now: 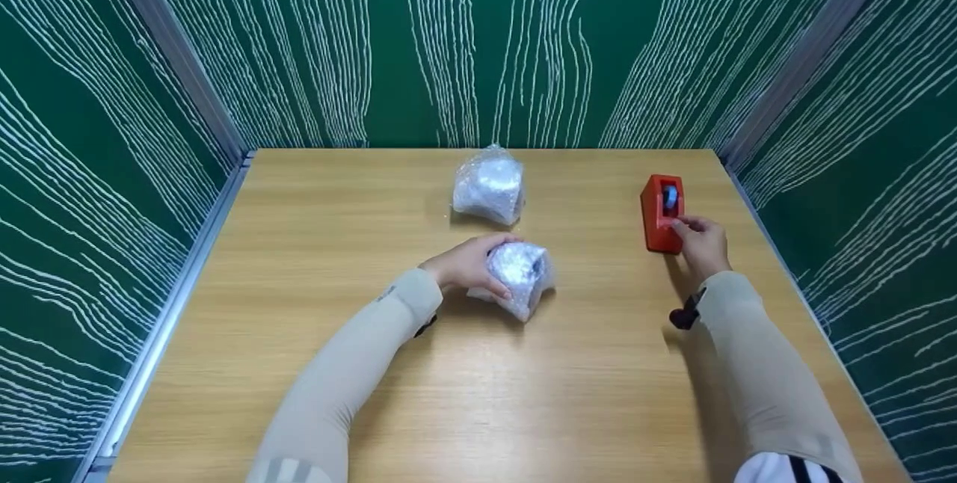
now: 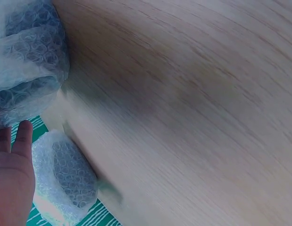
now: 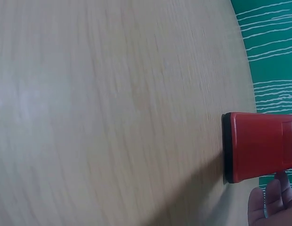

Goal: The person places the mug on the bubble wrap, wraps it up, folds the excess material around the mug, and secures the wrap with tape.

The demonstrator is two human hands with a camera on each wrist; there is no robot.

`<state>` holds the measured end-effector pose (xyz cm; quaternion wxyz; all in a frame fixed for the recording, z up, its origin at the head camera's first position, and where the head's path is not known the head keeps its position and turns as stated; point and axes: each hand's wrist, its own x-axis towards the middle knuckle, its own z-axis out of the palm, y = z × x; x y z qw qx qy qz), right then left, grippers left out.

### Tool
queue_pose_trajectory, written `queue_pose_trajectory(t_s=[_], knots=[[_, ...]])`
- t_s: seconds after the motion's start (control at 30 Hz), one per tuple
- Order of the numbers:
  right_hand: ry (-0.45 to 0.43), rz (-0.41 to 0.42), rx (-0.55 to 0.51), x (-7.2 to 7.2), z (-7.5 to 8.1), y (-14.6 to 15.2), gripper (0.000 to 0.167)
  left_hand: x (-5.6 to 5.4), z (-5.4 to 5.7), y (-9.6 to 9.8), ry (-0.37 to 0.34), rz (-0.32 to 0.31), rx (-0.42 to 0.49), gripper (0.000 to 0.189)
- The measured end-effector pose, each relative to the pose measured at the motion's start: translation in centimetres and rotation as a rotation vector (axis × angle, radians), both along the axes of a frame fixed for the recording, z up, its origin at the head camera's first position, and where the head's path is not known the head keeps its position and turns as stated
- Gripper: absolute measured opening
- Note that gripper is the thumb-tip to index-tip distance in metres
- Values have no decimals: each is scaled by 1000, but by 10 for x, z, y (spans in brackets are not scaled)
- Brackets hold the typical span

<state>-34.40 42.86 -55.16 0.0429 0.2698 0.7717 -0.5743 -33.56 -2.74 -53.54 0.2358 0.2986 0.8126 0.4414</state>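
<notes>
My left hand (image 1: 469, 266) grips a bubble-wrapped bundle (image 1: 519, 268) near the middle of the table, thumb on its near side and fingers at the far side. What the wrap contains is hidden. In the left wrist view the bundle's layered bubble wrap (image 2: 30, 56) shows close up, above the fingers. At the right stands a red tape dispenser (image 1: 656, 232) with a pale blue tape roll (image 1: 671, 197) inside. Thumb and index finger of my right hand (image 1: 704, 247) pinch at the tape end by the dispenser's near end. The tape itself is too thin to make out clearly.
Behind the held bundle sits a second bubble-wrapped bundle (image 1: 490, 185), close to the table's far edge. Green panels with white wavy lines (image 1: 441, 42) enclose the wooden table (image 1: 314, 244) at the back and both sides, with metal posts (image 1: 176, 42) at the corners.
</notes>
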Motion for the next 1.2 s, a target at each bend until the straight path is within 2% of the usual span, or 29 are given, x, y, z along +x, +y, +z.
queue_pose_trajectory(t_s=[0.23,0.47,0.7,0.8,0.9,1.03,1.1,1.2], knots=[[-20,-45,-109,-6,-4,5,47,1,0,1,-28,11,15,105],[-19,-105,-113,-4,0,2,34,2,1,2,-29,6,-3,106],[-14,-130,-100,-5,4,2,28,1,1,1,-60,7,5,107],[-8,-146,-125,-4,5,1,24,1,1,0,-68,16,10,107],[18,-149,-82,-3,5,-1,20,1,1,0,-80,15,35,107],[30,-165,-102,1,12,-5,20,2,0,1,-88,17,54,106],[19,-169,-144,5,18,-6,19,3,0,0,-86,25,49,106],[4,-154,-135,12,21,-8,21,3,-1,-2,-93,38,41,106]])
